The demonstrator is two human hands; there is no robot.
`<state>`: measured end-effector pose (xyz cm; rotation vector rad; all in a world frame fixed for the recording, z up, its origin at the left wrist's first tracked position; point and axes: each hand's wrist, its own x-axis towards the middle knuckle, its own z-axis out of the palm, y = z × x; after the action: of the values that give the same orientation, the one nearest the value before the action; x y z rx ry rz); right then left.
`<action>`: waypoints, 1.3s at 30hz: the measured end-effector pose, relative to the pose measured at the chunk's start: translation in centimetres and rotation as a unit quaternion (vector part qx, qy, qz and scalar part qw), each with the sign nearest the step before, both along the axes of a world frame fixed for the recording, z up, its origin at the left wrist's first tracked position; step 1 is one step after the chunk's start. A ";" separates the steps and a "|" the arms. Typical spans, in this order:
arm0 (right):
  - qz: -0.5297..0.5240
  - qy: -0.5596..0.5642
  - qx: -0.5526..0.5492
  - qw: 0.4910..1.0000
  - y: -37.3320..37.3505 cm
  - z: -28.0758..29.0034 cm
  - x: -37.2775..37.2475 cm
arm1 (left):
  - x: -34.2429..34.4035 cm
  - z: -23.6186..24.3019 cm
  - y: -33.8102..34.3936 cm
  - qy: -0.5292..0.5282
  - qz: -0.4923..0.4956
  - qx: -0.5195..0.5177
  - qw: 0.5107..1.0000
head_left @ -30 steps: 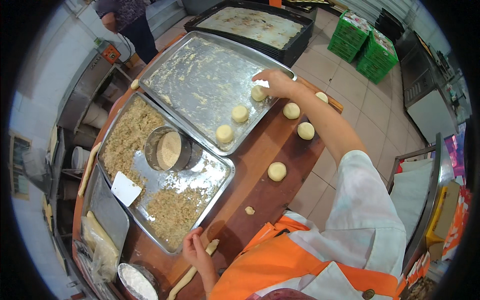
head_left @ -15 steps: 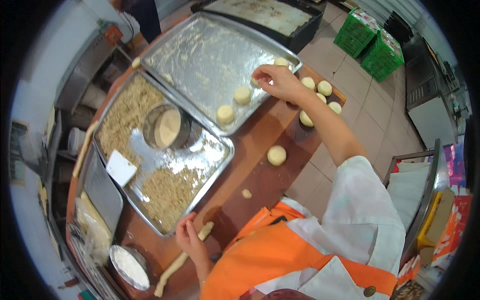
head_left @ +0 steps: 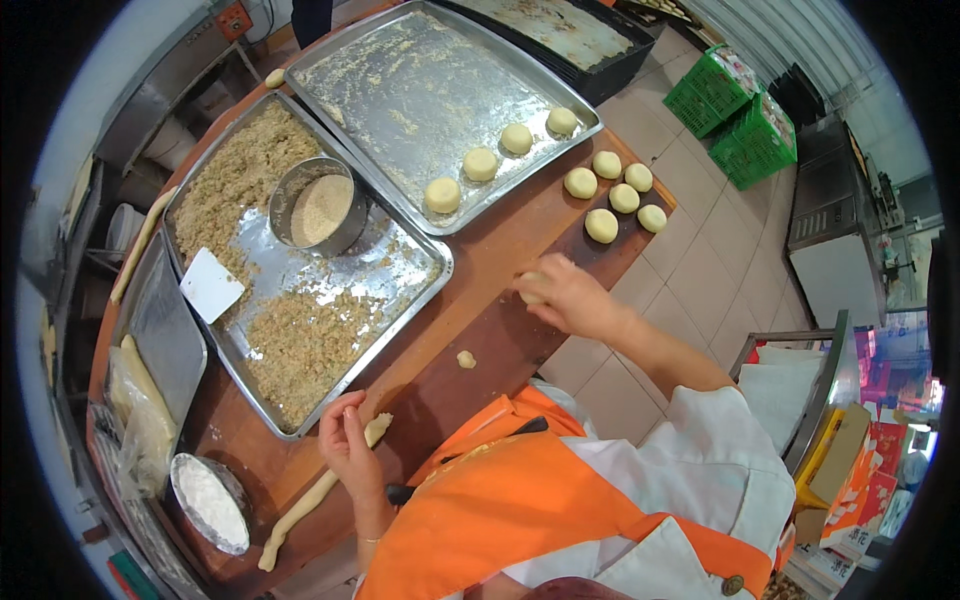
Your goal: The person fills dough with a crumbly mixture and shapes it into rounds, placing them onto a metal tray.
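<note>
My right hand [head_left: 572, 298] is closed round a dough ball [head_left: 533, 290] at the table's right front edge; its fingers cover part of the ball. Loosely open, with nothing visible in it, my left hand [head_left: 350, 455] hovers by the near corner of the filling tray [head_left: 405, 325]. Beneath and beside that hand lies a pale dough rope [head_left: 300, 510], and the hand hides part of it. A small dough piece [head_left: 466, 359] rests on the wood between my hands. Several round dough balls [head_left: 624, 198] sit at the table's right corner.
Several flattened dough balls [head_left: 480, 164] line the near side of a floured metal tray [head_left: 450, 222]. The filling tray holds crumbly filling [head_left: 310, 335], a metal bowl [head_left: 345, 232] and a white scraper [head_left: 211, 285]. A flour bowl [head_left: 210, 505] stands left. Green crates [head_left: 752, 140] are on the floor.
My right hand has come back from the floured tray to the near table edge and has taken hold of the dough ball there. My left hand stays near the rope. The view has shifted slightly.
</note>
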<state>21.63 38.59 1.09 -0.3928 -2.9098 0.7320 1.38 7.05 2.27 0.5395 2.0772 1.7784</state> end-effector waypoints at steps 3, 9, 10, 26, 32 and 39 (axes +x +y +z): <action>-0.110 0.141 0.057 0.982 3.9 0.2 -0.6 | 0.2 0.4 -0.3 -0.004 0.021 0.002 1.000; -0.264 0.121 0.160 0.944 13.6 -1.0 -1.6 | 0.0 -0.1 -1.2 0.010 0.011 -0.014 1.000; -0.265 0.093 0.185 0.942 14.3 -1.3 -1.6 | 0.0 -0.2 -1.1 0.010 0.015 -0.013 1.000; -0.151 0.248 0.089 0.953 10.3 3.0 -7.9 | -0.6 -0.7 -1.1 -0.025 0.017 0.026 0.999; -0.054 0.171 0.006 0.984 10.6 2.9 -19.2 | -1.1 0.1 -1.2 -0.021 0.039 -0.004 0.999; -0.018 0.073 0.019 0.997 9.9 -0.2 -24.6 | -1.4 -0.7 -3.1 -0.001 0.080 -0.010 0.997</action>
<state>-3.02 48.50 0.92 -0.3692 -2.7676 0.6688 -0.06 3.98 1.54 0.3743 2.1882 1.8409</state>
